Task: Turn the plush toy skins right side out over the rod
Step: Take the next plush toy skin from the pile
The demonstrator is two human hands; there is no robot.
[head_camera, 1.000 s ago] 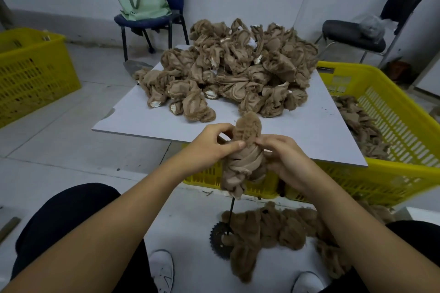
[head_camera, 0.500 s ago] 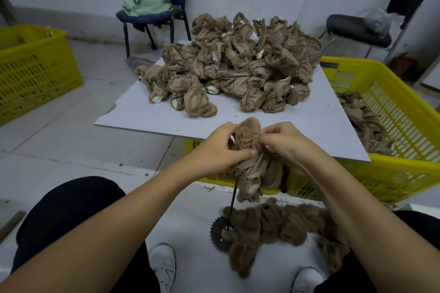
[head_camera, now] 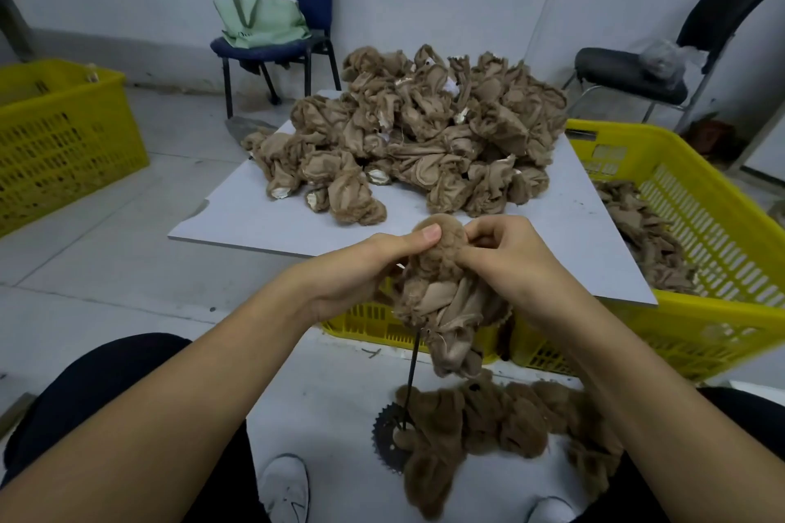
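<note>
A brown plush skin (head_camera: pixel 446 293) sits over the top of a thin black rod (head_camera: pixel 411 382), furry at its rounded top and smooth inside-out fabric bunched below. My left hand (head_camera: pixel 361 272) grips its left side with the thumb on the furry top. My right hand (head_camera: pixel 509 263) pinches the right side. The rod stands on a black toothed disc (head_camera: pixel 388 439) on the floor between my feet. A big pile of inside-out skins (head_camera: pixel 424 132) lies on the white board (head_camera: pixel 238 217). Furry turned skins (head_camera: pixel 501 429) lie on the floor by the disc.
A yellow crate (head_camera: pixel 696 318) under and right of the board holds more skins. Another yellow crate (head_camera: pixel 63 136) stands at the left. A blue chair with a green bag (head_camera: pixel 276 17) and a black chair (head_camera: pixel 662 59) stand by the wall. My knees flank the rod.
Both hands have pushed the skin further down the rod. More fur shows at the top, and the fabric is bunched lower.
</note>
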